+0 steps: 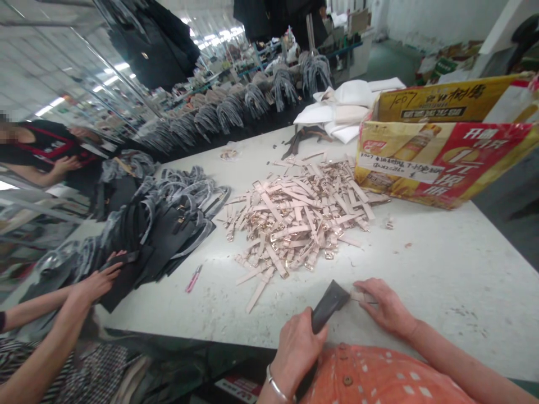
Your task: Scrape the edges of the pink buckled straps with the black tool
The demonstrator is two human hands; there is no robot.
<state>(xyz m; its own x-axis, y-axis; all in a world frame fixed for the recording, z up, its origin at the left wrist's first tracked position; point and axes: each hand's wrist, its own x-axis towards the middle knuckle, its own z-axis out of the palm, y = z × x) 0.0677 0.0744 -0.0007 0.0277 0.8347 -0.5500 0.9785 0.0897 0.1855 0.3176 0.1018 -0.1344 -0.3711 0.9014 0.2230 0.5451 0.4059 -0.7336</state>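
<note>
We grip a black strip (329, 306) in our left hand (298, 343), pinch a strap (357, 295) in our right hand (386, 308); slack fingers could drop it!

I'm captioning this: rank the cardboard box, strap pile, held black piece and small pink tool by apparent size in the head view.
1. Cardboard box and strap pile: too alike to rank
2. Held black piece
3. Small pink tool

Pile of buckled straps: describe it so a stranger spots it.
Find the pale worktable. Between the dark bags and the yellow-and-red carton lies the pile of buckled straps, pale pink with gold-toned buckles, unlike either neighbour.
</note>
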